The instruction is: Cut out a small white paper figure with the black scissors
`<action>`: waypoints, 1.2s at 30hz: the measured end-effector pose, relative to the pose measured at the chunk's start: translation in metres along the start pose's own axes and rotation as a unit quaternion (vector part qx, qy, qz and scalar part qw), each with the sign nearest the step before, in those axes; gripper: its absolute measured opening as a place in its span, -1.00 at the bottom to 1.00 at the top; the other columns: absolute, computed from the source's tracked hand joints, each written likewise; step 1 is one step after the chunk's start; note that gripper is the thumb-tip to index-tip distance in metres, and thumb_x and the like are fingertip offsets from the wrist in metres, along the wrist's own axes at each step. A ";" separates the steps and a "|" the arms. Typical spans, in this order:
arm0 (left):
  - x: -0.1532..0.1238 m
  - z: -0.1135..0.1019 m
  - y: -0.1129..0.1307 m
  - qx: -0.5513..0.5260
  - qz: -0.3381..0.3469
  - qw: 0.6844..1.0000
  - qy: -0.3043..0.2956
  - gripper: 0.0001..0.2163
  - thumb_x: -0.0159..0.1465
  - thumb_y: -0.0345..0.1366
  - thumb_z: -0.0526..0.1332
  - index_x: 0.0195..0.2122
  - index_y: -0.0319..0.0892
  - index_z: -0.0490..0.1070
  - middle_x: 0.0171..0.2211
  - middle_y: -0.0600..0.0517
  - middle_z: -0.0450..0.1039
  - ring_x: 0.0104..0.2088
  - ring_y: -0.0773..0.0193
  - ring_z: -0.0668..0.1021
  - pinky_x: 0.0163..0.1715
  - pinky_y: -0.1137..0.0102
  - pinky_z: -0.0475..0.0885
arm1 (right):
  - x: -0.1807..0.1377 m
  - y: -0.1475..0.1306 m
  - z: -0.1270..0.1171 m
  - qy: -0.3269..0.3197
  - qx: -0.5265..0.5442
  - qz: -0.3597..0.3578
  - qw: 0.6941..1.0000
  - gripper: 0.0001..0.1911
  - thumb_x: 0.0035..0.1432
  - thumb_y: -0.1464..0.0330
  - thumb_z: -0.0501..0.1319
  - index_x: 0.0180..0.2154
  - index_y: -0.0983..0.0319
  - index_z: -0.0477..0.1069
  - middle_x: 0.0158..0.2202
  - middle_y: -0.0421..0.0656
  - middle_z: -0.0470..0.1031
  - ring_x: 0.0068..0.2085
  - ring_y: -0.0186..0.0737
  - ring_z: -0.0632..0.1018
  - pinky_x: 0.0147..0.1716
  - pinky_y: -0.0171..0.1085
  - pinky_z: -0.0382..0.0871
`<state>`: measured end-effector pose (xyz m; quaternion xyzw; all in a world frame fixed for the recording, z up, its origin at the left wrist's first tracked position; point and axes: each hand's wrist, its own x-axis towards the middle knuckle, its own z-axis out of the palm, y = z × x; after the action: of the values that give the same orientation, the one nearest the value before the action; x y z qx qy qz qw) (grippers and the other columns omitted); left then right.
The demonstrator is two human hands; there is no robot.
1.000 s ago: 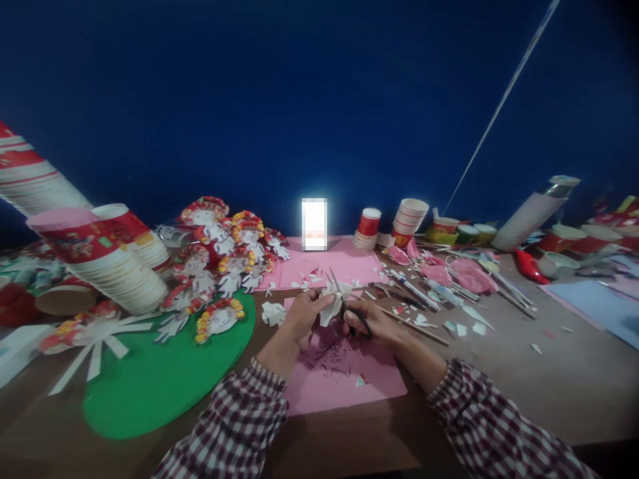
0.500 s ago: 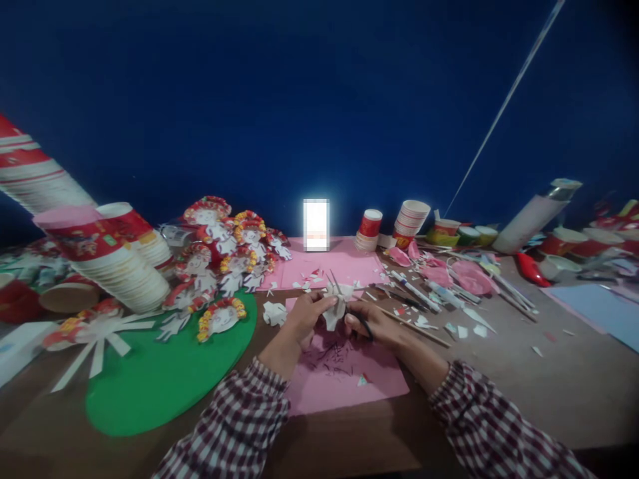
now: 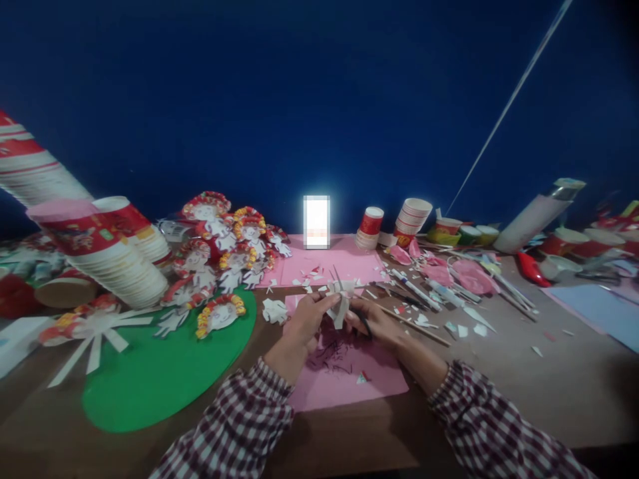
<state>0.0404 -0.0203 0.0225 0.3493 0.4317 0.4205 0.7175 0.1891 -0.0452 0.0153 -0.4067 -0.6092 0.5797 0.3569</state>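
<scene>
Above a pink sheet (image 3: 364, 389), my left hand (image 3: 308, 320) pinches a small piece of white paper (image 3: 341, 311). My right hand (image 3: 373, 320) grips scissors (image 3: 368, 328) by their dark handles, with the blades pointing up and away beside the white paper. Fingers and paper hide part of the blades. A cut-out white paper shape (image 3: 274, 311) lies just left of my left hand. Black handwriting and a small coloured scrap (image 3: 363, 377) show on the pink sheet below.
Paper figures with red and yellow frills (image 3: 219, 316) crowd a green oval sheet (image 3: 164, 379) on the left. Stacked paper cups (image 3: 114, 259) lean behind them. A wooden stick (image 3: 424, 330), pens (image 3: 414, 287) and white scraps lie right. More cups (image 3: 369, 229) stand at the back.
The white paper has turned slightly between my fingers, and the scissor blades have shifted a little to the right. Both hands keep their hold. The view has moved slightly.
</scene>
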 end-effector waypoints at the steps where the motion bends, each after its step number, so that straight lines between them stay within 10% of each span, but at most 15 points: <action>1: -0.001 0.001 0.000 -0.003 0.002 1.000 -0.002 -0.78 -0.06 -0.21 0.36 -0.47 -0.23 0.43 -0.69 0.11 0.39 -0.71 0.38 0.39 -0.68 0.47 0.26 | 0.000 0.000 0.000 0.003 -0.001 -0.003 1.000 -0.49 0.01 -0.06 0.17 -0.36 0.29 0.35 -0.59 -0.26 0.32 -0.64 -0.42 0.36 -0.70 -0.44 0.25; 36: 0.006 -0.006 -0.003 0.011 0.044 0.999 0.026 -0.78 -0.08 -0.21 0.36 -0.48 -0.24 0.44 -0.61 0.07 0.45 -0.63 0.36 0.43 -0.59 0.46 0.32 | 0.001 -0.003 -0.005 -0.012 -0.038 -0.017 0.999 -0.49 -0.04 -0.06 0.22 -0.47 0.31 0.33 -0.59 -0.24 0.27 -0.60 -0.44 0.27 -0.67 -0.45 0.12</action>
<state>0.0381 -0.0153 0.0154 0.3645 0.4390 0.4560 0.6829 0.1929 -0.0426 0.0189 -0.4022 -0.6420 0.5549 0.3436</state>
